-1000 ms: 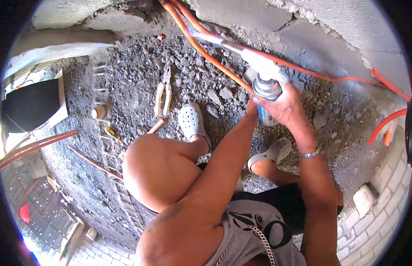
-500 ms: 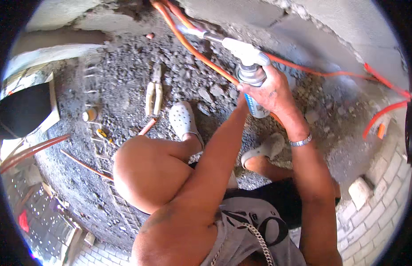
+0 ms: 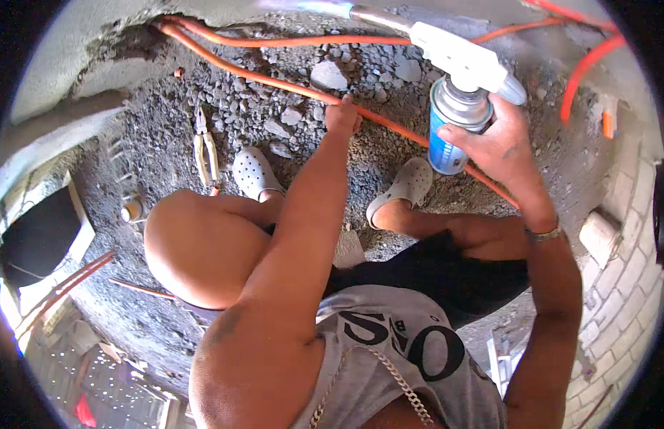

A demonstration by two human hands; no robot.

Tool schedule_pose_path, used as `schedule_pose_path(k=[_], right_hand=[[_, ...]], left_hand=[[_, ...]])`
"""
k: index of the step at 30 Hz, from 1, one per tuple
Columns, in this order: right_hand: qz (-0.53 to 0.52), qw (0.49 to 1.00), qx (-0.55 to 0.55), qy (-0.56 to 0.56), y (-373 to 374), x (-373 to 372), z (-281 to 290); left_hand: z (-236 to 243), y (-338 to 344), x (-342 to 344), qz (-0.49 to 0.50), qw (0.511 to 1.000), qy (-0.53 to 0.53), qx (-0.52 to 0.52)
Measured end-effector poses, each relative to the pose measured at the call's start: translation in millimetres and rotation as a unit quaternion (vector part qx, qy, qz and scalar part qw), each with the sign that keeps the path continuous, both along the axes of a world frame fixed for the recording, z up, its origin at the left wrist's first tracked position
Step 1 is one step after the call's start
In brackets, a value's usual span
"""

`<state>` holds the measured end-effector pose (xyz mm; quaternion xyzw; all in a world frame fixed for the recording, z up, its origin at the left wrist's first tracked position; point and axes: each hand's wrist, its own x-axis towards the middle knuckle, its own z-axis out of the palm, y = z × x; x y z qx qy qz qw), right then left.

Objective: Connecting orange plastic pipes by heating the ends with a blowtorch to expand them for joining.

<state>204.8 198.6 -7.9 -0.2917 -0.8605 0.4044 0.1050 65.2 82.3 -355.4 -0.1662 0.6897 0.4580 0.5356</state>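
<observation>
My right hand [image 3: 505, 146] is wrapped round the can of a gas torch [image 3: 457, 64], a blue-and-silver can under a white burner head. A pale bluish flame leaves its metal nozzle toward the upper left, near the wall. My left hand [image 3: 342, 119] is closed on an orange pipe [image 3: 274, 84] that slants down to the right across the gravel and passes behind the torch can. A second orange pipe [image 3: 296, 41] runs along the wall's foot behind it. Both come out of a hollow at the upper left.
Pliers with pale handles [image 3: 206, 154] lie on the gravel left of my feet, near a small round container [image 3: 131, 209]. Red pipe ends [image 3: 588, 79] stick out at the upper right. A pale block [image 3: 600, 238] sits beside the brick paving [image 3: 618, 314].
The torch has moved right and its flame has swung away from the pipes toward the wall. My left hand has shifted left along the front pipe, and the view has turned.
</observation>
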Motion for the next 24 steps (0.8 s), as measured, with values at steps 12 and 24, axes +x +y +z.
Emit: schedule_pose_path(k=[12,24], right_hand=[[-0.058,0.981,-0.141,-0.121,9,99,23],[-0.044,0.991,-0.058,-0.115,-26,89,24]], left_hand=[[24,16,7,0.025,0.999,-0.017,-0.028],[13,10,4,0.087,0.995,-0.052,0.004]])
